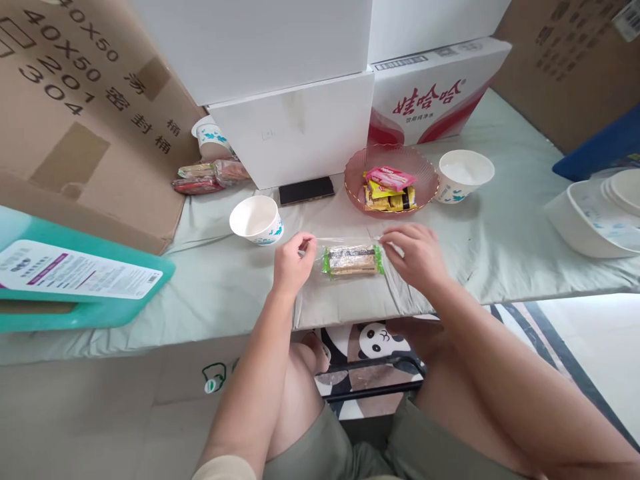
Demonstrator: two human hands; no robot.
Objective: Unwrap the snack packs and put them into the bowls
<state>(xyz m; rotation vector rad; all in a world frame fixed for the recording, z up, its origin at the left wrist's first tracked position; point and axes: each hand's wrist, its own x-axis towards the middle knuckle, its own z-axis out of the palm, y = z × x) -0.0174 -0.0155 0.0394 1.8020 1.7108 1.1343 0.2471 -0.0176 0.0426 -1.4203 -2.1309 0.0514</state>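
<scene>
- Fingers pinched on both sides! The left hand (293,263) has thumb and index together on one end of a clear film (345,240), with the other fingers curled into the palm.
- Over to the right hand (413,253): thumb and fingertips grip the opposite end, knuckles up, and the film is stretched between the two.
- Centre stage, the wrapped snack (353,260), pale biscuit colour with green crimped ends, lies flat between the hands near the front edge of the cloth-covered table (240,293). Inside the film or just under it? Cannot tell from this angle.
- Just behind the left hand stands a white paper cup (257,223) with blue print, open side up.
- Behind that, a dark phone (306,191) lies flat at the foot of a white box (295,127).
- Beyond the right hand, a pink scalloped bowl (353,190) carries small packets (390,190), pink on top, yellow below; a second paper cup (453,190) sits just beside it.
- Out on the left flank, a teal jug (150,267) and a big brown carton (100,167); far right, a white basket (575,220).
</scene>
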